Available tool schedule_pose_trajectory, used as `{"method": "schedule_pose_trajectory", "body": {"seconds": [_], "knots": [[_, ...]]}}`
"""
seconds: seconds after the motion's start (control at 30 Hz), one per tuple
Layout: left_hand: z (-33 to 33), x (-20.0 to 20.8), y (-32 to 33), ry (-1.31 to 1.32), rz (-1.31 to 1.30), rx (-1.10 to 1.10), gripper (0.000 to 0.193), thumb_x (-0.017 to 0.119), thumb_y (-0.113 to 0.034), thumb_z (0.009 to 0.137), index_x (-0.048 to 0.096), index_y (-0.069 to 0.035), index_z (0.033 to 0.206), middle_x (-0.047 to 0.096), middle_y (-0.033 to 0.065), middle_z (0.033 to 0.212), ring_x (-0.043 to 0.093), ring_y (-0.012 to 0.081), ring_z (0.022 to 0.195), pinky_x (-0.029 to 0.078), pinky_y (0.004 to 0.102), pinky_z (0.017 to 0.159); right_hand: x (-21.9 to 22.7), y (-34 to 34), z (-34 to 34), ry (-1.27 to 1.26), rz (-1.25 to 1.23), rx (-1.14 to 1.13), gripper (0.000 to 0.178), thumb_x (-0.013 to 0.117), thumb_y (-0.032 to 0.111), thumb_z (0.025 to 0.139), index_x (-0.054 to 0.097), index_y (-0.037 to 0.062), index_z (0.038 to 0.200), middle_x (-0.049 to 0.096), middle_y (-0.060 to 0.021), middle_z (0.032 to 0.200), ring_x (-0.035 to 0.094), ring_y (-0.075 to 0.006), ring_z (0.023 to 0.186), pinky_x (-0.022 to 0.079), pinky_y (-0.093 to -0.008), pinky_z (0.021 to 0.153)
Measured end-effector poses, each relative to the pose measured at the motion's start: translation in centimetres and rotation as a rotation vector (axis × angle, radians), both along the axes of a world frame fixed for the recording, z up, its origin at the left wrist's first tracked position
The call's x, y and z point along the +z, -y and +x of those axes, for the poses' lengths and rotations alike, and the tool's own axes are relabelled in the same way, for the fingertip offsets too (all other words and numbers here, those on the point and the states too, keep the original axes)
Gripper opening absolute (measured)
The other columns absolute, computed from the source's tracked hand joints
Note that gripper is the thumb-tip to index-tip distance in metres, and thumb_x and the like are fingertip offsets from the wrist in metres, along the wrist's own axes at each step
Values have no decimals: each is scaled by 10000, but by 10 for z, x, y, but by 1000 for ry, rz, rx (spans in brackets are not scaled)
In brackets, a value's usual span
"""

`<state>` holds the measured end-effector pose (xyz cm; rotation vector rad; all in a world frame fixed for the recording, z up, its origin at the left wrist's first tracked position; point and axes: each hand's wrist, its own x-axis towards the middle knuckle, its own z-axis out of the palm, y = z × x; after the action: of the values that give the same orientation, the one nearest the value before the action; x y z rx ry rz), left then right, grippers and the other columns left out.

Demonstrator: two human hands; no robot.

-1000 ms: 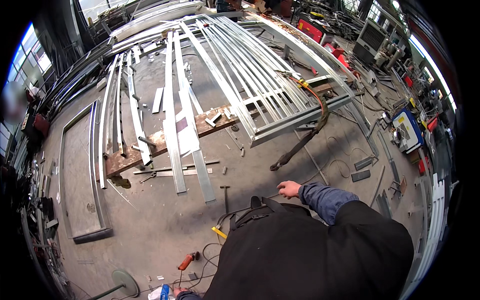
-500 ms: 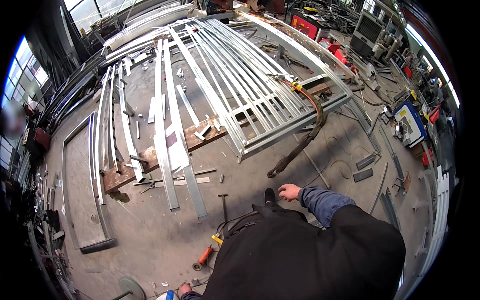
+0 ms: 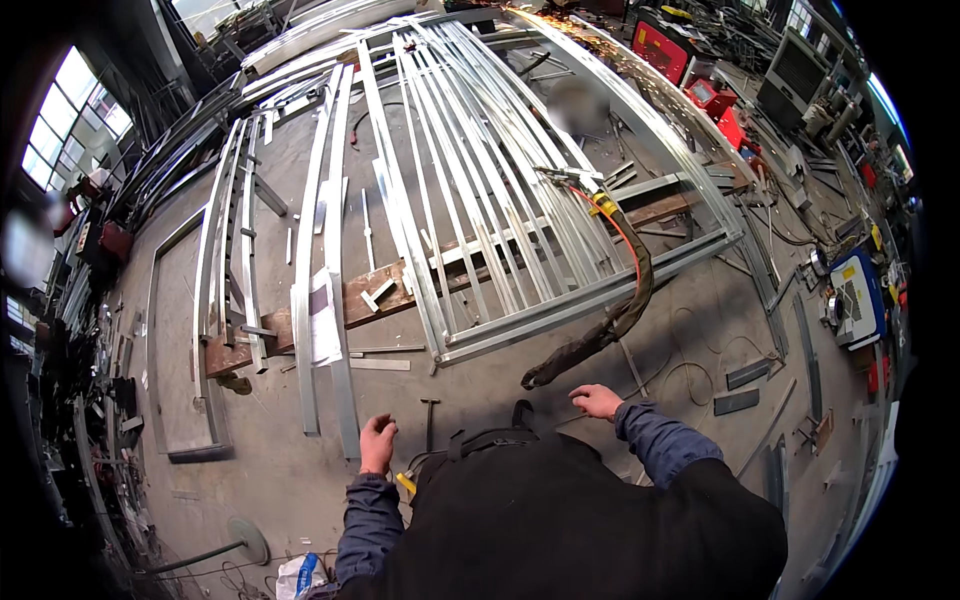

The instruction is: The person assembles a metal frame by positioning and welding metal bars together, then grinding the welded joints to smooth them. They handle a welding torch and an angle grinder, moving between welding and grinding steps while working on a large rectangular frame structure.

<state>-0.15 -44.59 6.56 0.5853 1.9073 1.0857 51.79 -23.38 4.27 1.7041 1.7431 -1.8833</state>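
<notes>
My left hand (image 3: 378,445) hangs with loosely bent fingers and holds nothing, above the floor beside a T-shaped tool (image 3: 430,425). Over to the right, my right hand (image 3: 597,402) is also free of any object, its fingers loosely bent and pointing left. It is nearest the end of a dark sleeved cable (image 3: 642,290), but apart from it. That cable has a yellow fitting and a thin orange line, and lies over the corner of a large frame of silvery metal tubes (image 3: 590,335). A white sheet of paper (image 3: 325,320) rests by two long metal bars (image 3: 308,370) on the left.
A rusty beam (image 3: 375,325) runs under the tubes. Sparks (image 3: 590,45) fly along the far right edge of the frame. A blue-and-white machine (image 3: 860,300) stands right, with thin cables (image 3: 690,390) and dark plates (image 3: 737,402) on the floor. A round-based stand (image 3: 248,540) is lower left.
My left hand has risen from the lower edge and come forward. My right hand stays extended at about the same place. The view has shifted, and the orange grinder is out of sight.
</notes>
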Motion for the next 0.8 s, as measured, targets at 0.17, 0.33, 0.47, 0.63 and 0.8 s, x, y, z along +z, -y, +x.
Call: {"method": "schedule_pose_trajectory", "body": {"seconds": [0.17,0.33,0.47,0.63,0.8], "knots": [[11,13,-116,-47,35,-94,411,693,-138,939,666,42,1308,744,120,1185,702,173,989,548,322,832,21,-48,-24,-200,79,-147,345,632,228,1043,699,34,1319,708,-13,953,625,-104,818,533,-277,731],[-7,3,-210,-227,-28,-181,483,703,-183,938,644,71,1345,737,149,1201,698,208,1008,559,346,874,8,-37,-40,-336,60,-414,365,636,250,1039,700,41,1331,729,-24,930,639,-98,790,538,-278,717],[4,7,-289,-407,-127,-186,674,791,-306,907,578,130,1376,701,269,1276,698,322,1156,538,386,972,3,-5,-21,-231,66,-415,368,647,251,1017,723,14,1288,732,-47,905,663,-125,792,548,-293,727],[-22,-37,-357,-505,-168,-160,821,876,-435,818,577,153,1306,698,303,1251,689,376,1189,527,426,1004,12,8,8,-27,258,-382,366,654,274,1003,740,25,1257,742,-57,901,675,-144,791,556,-312,715],[-33,-51,-384,-445,-282,-148,893,877,-441,807,534,173,1358,661,366,1300,655,442,1245,499,447,1077,22,-10,21,-4,26,-667,361,616,226,1042,684,37,1342,719,-59,1018,663,-137,857,565,-308,706]]}}
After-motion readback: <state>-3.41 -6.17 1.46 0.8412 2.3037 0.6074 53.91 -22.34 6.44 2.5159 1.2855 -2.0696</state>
